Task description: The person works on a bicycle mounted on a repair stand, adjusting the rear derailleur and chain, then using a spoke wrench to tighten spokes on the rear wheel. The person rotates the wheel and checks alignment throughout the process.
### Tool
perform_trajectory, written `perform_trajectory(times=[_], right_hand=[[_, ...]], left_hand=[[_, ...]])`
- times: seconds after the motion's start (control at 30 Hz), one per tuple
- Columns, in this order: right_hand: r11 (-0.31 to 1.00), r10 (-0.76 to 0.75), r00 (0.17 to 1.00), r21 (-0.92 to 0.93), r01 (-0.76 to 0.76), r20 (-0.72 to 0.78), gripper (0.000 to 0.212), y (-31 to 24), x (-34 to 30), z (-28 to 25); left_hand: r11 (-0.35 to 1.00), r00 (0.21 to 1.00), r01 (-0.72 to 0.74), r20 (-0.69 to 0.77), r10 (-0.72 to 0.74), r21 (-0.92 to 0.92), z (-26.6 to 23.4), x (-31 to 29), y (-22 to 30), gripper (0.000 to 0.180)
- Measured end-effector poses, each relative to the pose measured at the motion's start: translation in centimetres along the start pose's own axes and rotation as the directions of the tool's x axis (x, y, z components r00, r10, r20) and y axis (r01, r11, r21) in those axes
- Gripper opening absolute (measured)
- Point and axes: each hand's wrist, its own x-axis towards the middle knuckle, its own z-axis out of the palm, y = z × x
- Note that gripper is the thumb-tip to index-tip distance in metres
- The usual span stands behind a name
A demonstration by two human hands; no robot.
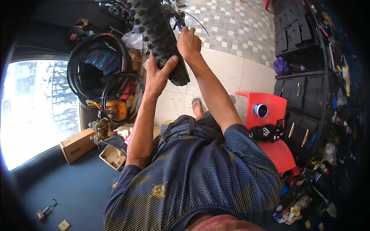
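A bicycle wheel with a black knobby tyre [156,32] stands in front of me at the top of the view, its lower end nearest me. My left hand [157,77] grips that lower end, thumb across the tread and fingers round the left side. Just right of the tyre, my right hand [189,43] is closed with curled fingers beside the bicycle's metal parts [178,16]. A small blue piece shows at its fingertips; what the fingers hold is hidden. A thin black cable [199,24] curves out beyond that hand.
Left, several loose tyres [73,73] lean by a yellow-orange machine [115,110] and a cardboard box [77,145]. Right, a red chair [277,154] bears a round tub [260,110] and black gloves [266,133]. Dark drawers [296,92] and a cluttered shelf line the right side.
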Motion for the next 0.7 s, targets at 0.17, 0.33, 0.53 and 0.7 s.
perform_trajectory(times=[0.17, 0.33, 0.53, 0.7], right_hand=[[0.981, 0.187, 0.982, 0.041, -0.188, 0.028, 0.04, 0.7, 1.5, 2.2], [-0.301, 0.033, 0.627, 0.606, -0.736, 0.778, 0.037, 4.1, 3.9, 3.0], [0.282, 0.245, 0.809, 0.76, -0.586, 0.534, 0.035, 3.2, 3.6, 2.3], [0.955, 0.199, 0.97, 0.195, -0.224, 0.137, 0.04, 0.6, 1.9, 0.5]], left_hand=[[1.0, 1.0, -0.012, 0.014, 0.012, 0.016, 0.1, 0.0, 0.1, 0.055], [1.0, 1.0, 0.013, 0.026, -0.012, -0.022, 0.3, -0.1, 0.1, 0.054], [1.0, 0.999, -0.018, 0.03, 0.018, 0.015, -0.3, 0.0, -0.3, 0.054], [1.0, 1.0, 0.01, 0.013, -0.011, 0.009, -0.3, -0.3, -0.2, 0.054]])
